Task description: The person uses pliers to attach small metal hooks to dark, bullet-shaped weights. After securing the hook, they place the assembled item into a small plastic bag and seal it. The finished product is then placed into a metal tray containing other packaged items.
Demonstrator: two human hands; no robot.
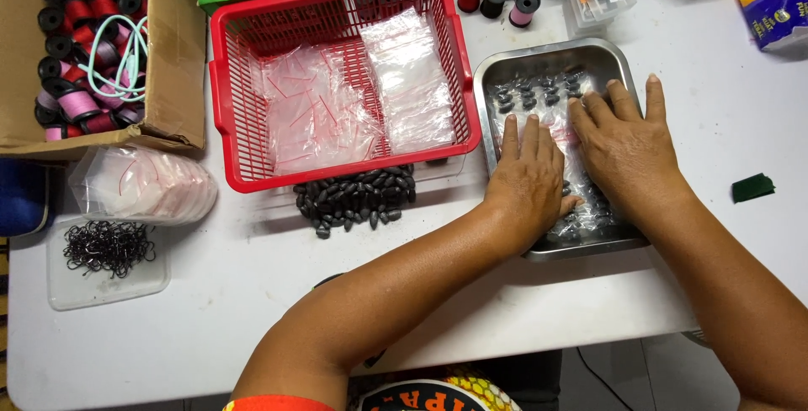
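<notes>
Seen from above, a person's two bare forearms reach in from the near edge of a white table (252, 293). Both hands lie flat, palms down, fingers spread and gripping nothing. The left hand (526, 180) and right hand (627, 142) rest side by side, thumbs almost touching, on small clear bags of dark pieces (539, 91) inside a shallow metal tray (488, 74) toward the table's right side. Left of the tray, a loose pile of dark oval beads (353, 199) sits on the table, just in front of a red plastic basket (227, 83) holding empty clear zip bags (412, 83). Near the left edge, a clear lid (59, 289) holds a tangle of small black hooks (109, 247), with a stack of clear bags (147, 182) behind it. At the far left corner, a cardboard box (177, 58) holds spools of thread (76, 104). A small dark green scrap (752, 187) lies near the right edge.
</notes>
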